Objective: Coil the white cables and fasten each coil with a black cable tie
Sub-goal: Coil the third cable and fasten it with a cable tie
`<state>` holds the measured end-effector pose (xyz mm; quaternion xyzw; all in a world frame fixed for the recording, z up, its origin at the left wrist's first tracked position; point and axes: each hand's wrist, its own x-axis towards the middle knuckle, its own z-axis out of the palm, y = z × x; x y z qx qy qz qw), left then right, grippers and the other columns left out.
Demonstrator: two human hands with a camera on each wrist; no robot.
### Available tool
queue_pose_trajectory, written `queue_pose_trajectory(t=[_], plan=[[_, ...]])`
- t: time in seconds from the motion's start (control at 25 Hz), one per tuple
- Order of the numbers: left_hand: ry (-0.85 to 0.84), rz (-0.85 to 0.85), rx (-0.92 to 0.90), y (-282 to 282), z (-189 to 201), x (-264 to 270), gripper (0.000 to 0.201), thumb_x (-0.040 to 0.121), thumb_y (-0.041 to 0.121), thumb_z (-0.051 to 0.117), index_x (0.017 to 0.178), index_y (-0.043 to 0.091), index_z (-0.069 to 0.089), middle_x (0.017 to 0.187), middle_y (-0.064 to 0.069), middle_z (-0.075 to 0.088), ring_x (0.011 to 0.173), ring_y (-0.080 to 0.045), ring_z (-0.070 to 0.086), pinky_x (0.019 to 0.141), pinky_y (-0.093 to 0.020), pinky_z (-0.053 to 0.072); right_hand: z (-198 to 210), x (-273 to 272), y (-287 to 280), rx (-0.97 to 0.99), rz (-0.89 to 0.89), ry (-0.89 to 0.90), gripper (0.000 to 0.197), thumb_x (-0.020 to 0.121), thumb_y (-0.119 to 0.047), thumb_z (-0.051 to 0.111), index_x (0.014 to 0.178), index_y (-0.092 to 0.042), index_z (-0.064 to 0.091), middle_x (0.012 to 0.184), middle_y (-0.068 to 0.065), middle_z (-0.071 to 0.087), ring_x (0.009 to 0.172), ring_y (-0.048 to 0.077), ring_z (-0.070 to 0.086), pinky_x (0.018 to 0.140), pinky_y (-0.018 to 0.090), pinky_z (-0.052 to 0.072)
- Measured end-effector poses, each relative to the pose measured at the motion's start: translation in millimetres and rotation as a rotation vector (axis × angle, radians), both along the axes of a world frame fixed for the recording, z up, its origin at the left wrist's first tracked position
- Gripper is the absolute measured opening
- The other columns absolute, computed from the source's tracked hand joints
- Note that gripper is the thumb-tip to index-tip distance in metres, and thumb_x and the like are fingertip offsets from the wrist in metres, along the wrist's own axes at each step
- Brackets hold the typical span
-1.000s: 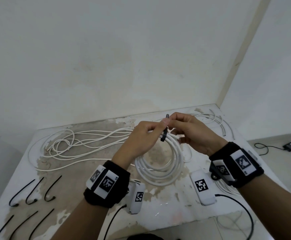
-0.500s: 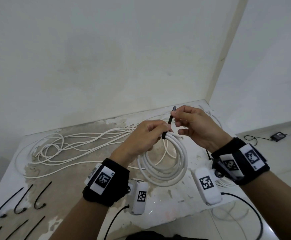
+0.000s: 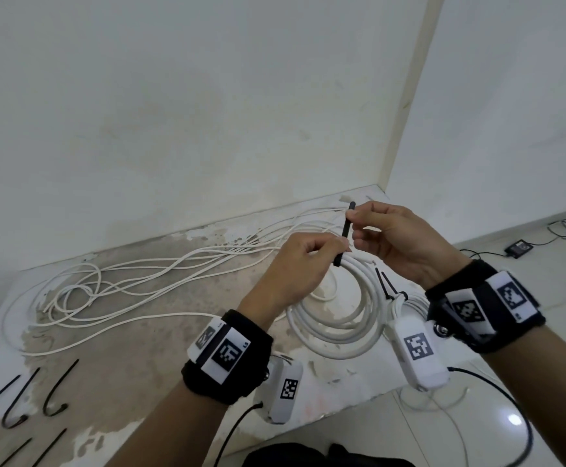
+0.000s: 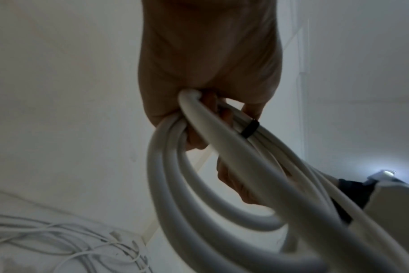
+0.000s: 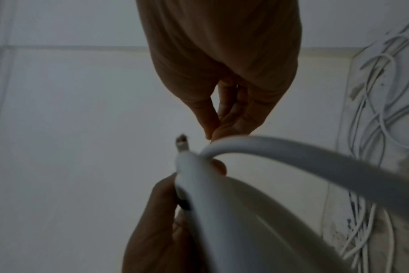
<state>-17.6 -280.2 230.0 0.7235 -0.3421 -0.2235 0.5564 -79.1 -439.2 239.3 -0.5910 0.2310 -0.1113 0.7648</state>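
Between the two hands in the head view, a thin black cable tie (image 3: 345, 234) stands nearly upright, long axis running up-down with a slight lean, top end poking out just above the right hand (image 3: 399, 246). That hand pinches the tie near its top with thumb and forefinger. The left hand (image 3: 303, 264) is curled around the top of the coiled thick white round cable (image 3: 338, 318), which hangs below it over the stained white table (image 3: 133, 375). So the step looks like fastening this coil; I'd guess the next move calls for bending the tie's free end around the bundle and twisting it tight without letting the loops spring apart. Spare black ties (image 3: 35, 396) lie well off to the left of the left hand, loose thin white cables (image 3: 146, 281) beyond it.

From the left wrist view, fingers (image 4: 199, 136) wrap the coil's strands, and a black band of tie (image 4: 249, 128) crosses one strand right below the hand.

From the right wrist view it's dim: the right hand's fingertips (image 5: 213, 127) are pressed together just above the coil (image 5: 292, 153); the tie itself is barely visible.
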Motion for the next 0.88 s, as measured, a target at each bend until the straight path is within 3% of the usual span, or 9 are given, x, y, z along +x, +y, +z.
queue_pose_trajectory(t=[0.16, 0.24, 0.36, 0.48, 0.56, 0.64, 0.68, 0.76, 0.88], plan=[[-0.09, -0.021, -0.037, -5, -9, -4, 0.034, 0.1, 0.024, 0.053, 0.074, 0.01, 0.071, 0.06, 0.016, 0.06, 0.06, 0.005, 0.054, 0.067, -0.016, 0.04, -5, -7, -4, 0.019, -0.052, -0.008, 0.013, 0.091, -0.01, 0.069, 0.078, -0.011, 0.065, 0.07, 0.0, 0.06, 0.059, 0.01, 0.06, 0.057, 0.022, 0.055], [-0.149, 0.001, -0.023, -6, -16, -3, 0.041, 0.101, 0.033, 0.05, 0.079, 0.005, 0.069, 0.065, 0.011, 0.063, 0.066, 0.003, 0.058, 0.071, -0.018, 0.043, -10, -15, -1, -0.04, -0.028, -0.004, 0.014, 0.096, -0.021, 0.065, 0.085, -0.013, 0.069, 0.078, 0.002, 0.062, 0.064, 0.012, 0.062, 0.06, 0.023, 0.053], [-0.168, 0.09, -0.046, -7, -28, 6, 0.047, 0.103, 0.038, 0.044, 0.08, 0.003, 0.065, 0.058, 0.013, 0.056, 0.059, 0.0, 0.053, 0.064, -0.022, 0.04, -20, -35, 9, -0.169, 0.216, 0.093, 0.038, 0.099, -0.042, 0.053, 0.107, -0.01, 0.073, 0.085, 0.006, 0.068, 0.074, 0.016, 0.065, 0.065, 0.026, 0.052], [-0.131, 0.192, -0.003, -13, -39, 10, 0.036, 0.104, 0.04, 0.039, 0.099, 0.014, 0.064, 0.065, 0.018, 0.058, 0.064, -0.004, 0.056, 0.062, -0.021, 0.038, -29, -44, 19, -0.278, 0.275, 0.072, 0.034, 0.101, -0.034, 0.054, 0.104, -0.004, 0.07, 0.077, 0.006, 0.066, 0.07, 0.017, 0.064, 0.067, 0.029, 0.051], [-0.227, 0.324, 0.032, -17, -45, 6, 0.034, 0.103, 0.044, 0.037, 0.12, 0.021, 0.055, 0.086, 0.016, 0.056, 0.082, -0.01, 0.058, 0.075, -0.025, 0.042, -35, -40, 22, -0.369, 0.171, 0.037, 0.029, 0.102, -0.029, 0.055, 0.099, -0.004, 0.069, 0.072, 0.003, 0.064, 0.066, 0.016, 0.063, 0.066, 0.029, 0.05], [-0.391, 0.496, -0.001, -16, -53, 5, 0.036, 0.1, 0.048, 0.037, 0.122, 0.024, 0.051, 0.103, 0.01, 0.051, 0.098, -0.011, 0.055, 0.087, -0.033, 0.045, -41, -34, 24, -0.479, 0.102, 0.025, 0.029, 0.103, -0.028, 0.054, 0.095, -0.002, 0.066, 0.07, 0.001, 0.062, 0.066, 0.014, 0.061, 0.068, 0.03, 0.047], [-0.399, 0.535, 0.001, -16, -53, 4, 0.035, 0.098, 0.05, 0.038, 0.118, 0.024, 0.053, 0.104, 0.01, 0.052, 0.098, -0.009, 0.055, 0.087, -0.034, 0.046, -42, -31, 25, -0.52, 0.088, 0.026, 0.027, 0.104, -0.025, 0.053, 0.093, -0.003, 0.064, 0.071, -0.001, 0.062, 0.067, 0.01, 0.059, 0.07, 0.029, 0.045], [-0.143, 0.409, 0.062, -18, -51, 5, 0.042, 0.096, 0.058, 0.038, 0.107, 0.023, 0.06, 0.099, 0.01, 0.063, 0.091, -0.006, 0.061, 0.084, -0.035, 0.05, -41, -28, 29, -0.549, 0.137, 0.005, 0.015, 0.103, -0.013, 0.049, 0.1, -0.012, 0.064, 0.08, -0.009, 0.064, 0.068, -0.001, 0.058, 0.07, 0.019, 0.043], [0.284, 0.244, 0.008, -19, -43, 9, 0.05, 0.098, 0.055, 0.041, 0.105, 0.014, 0.068, 0.095, 0.004, 0.074, 0.085, -0.01, 0.07, 0.081, -0.029, 0.055, -46, -25, 36, -0.777, 0.412, -0.028, 0.046, 0.099, -0.011, 0.042, 0.142, -0.025, 0.047, 0.114, -0.004, 0.058, 0.102, 0.005, 0.057, 0.085, 0.015, 0.046]])
